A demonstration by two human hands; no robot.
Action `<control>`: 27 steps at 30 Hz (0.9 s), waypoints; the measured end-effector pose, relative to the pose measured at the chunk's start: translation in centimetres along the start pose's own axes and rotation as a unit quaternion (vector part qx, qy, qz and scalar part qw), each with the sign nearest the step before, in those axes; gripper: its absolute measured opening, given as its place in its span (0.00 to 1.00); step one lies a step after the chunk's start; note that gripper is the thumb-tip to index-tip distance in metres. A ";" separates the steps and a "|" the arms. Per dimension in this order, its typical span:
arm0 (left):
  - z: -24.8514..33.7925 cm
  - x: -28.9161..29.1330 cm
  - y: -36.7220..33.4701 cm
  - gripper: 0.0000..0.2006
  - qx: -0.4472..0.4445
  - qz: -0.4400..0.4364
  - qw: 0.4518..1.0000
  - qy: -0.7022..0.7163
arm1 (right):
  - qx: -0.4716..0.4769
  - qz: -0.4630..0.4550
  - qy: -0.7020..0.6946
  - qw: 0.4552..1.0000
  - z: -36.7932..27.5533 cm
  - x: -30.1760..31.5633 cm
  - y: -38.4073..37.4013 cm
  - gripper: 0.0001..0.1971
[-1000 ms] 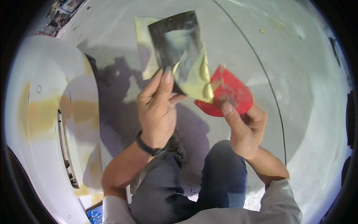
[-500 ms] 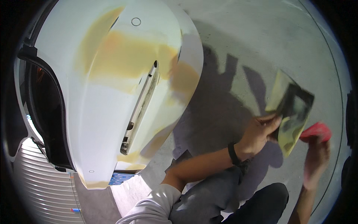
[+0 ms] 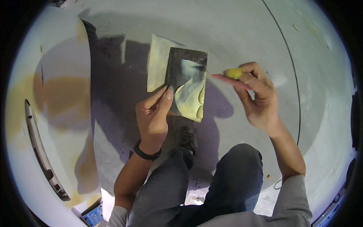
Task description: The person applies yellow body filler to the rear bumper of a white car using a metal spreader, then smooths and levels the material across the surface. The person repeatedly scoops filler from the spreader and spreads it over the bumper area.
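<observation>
My left hand (image 3: 153,111) pinches the lower left edge of a dark flat board (image 3: 174,64) between thumb and fingers. Smooth yellow putty (image 3: 191,99) is smeared over the board's lower part, with thick ridges along its right edge. A pale yellow sheet or plate (image 3: 158,56) shows beside the board, partly behind it. To the right, my right hand (image 3: 261,99) grips a thin red spreader (image 3: 227,79). On top of the spreader sits a yellow lump of putty (image 3: 233,73). A small gap separates the spreader's tip from the board.
A white car body (image 3: 62,56) with yellowish patches (image 3: 70,96) fills the left side. It has a long narrow recess (image 3: 41,160) and a blue plate (image 3: 93,215) low down. Below the board is my dark shoe (image 3: 185,136). A dark line (image 3: 289,49) crosses the grey floor.
The view has turned right, so the car now lies further left. The spreader has come up to beside the board, and a yellow lump now shows on it. Both hands keep their holds.
</observation>
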State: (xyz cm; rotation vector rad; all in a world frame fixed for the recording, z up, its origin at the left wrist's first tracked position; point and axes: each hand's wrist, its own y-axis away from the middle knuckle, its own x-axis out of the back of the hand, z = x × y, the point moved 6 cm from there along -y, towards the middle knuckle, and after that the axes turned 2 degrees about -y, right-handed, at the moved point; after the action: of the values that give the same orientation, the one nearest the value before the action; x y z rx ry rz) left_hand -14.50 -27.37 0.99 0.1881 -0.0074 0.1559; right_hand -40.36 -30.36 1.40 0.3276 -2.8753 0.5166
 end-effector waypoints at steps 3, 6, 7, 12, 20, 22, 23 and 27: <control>1.1 -0.8 0.6 0.16 -0.059 -0.015 0.993 -0.099 | 0.090 -0.074 0.151 0.982 -3.0 -1.9 -1.2 0.17; 1.2 -0.6 0.6 0.16 -0.081 0.008 0.984 -0.156 | 0.106 -0.114 0.177 0.972 -3.6 -4.4 -0.9 0.19; 0.7 -0.5 0.6 0.15 -0.057 0.015 0.991 -0.120 | 0.095 -0.126 0.174 0.972 -3.5 -4.9 -0.3 0.19; -0.8 0.7 0.5 0.16 -0.069 -0.003 0.979 -0.194 | 0.039 -0.214 0.158 0.963 -2.3 -7.0 2.6 0.18; -9.6 9.1 2.5 0.17 0.158 0.121 0.978 0.066 | -0.236 -0.144 -0.231 0.933 2.4 -12.1 -5.7 0.15; -12.3 11.3 4.5 0.18 0.231 0.148 0.961 0.029 | -0.244 -0.140 -0.305 0.910 4.5 -17.5 -8.3 0.16; -13.1 12.1 5.2 0.18 0.230 0.151 0.961 0.021 | -0.217 -0.149 -0.305 0.915 4.4 -20.2 -9.0 0.17; -14.6 15.1 7.7 0.18 0.256 0.186 0.948 -0.021 | -0.142 -0.106 -0.344 0.922 2.9 -28.7 -9.7 0.14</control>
State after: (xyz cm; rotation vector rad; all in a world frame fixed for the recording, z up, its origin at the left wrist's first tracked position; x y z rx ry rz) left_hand -0.85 -14.84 -11.62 0.7115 -0.0453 0.5317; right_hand -10.96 -35.10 -4.97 0.9138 -3.4398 -0.0936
